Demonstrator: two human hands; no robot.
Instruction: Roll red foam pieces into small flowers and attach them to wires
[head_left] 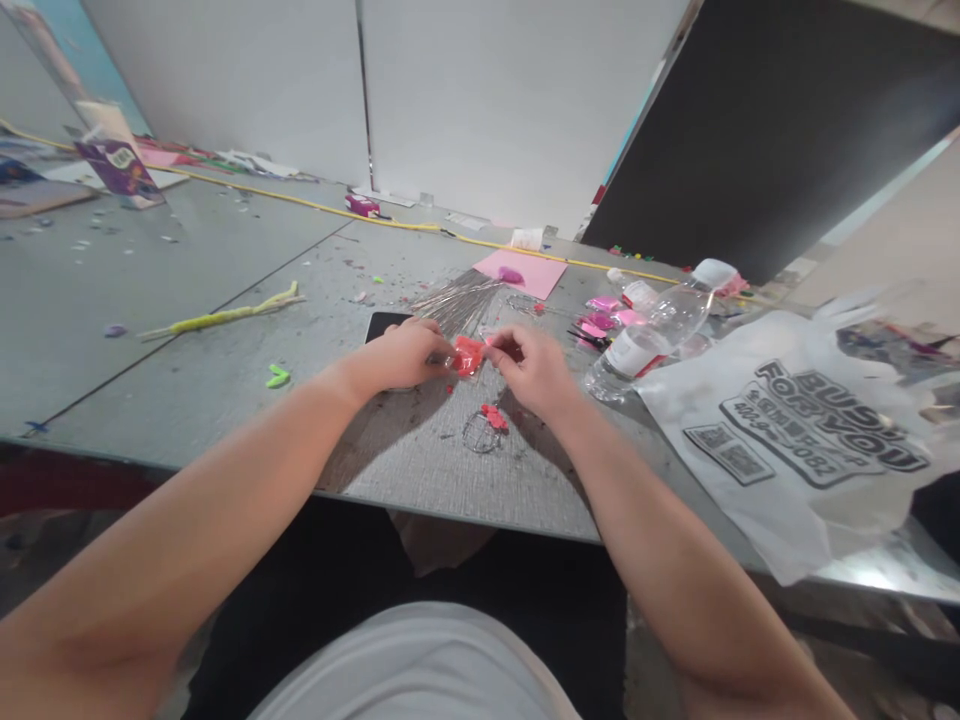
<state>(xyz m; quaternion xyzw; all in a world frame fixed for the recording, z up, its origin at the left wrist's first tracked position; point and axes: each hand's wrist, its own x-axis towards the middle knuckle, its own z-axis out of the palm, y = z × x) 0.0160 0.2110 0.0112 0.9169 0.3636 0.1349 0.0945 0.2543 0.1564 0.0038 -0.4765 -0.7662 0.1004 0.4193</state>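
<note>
A small red packet with a clear, shiny wrapper (468, 357) is between my two hands, just above the grey table (420, 455). My left hand (412, 352) grips its left side with fingers closed. The fingers of my right hand (529, 368) are pinched at its right edge. Nearer me on the table lies a thin wire loop (478, 434) with a red piece (494, 417) on it. Behind my hands a bundle of thin wires (457, 300) fans out. A dark flat object (384, 325) is partly hidden behind my left hand.
A clear bottle (660, 325) and a white plastic bag (780, 430) stand and lie at the right, beside pink packets (600, 322). Behind are pink paper (536, 272) and a yellow cord (322, 206). Yellow-green twisted stems (225, 316) and green pieces (277, 376) lie left.
</note>
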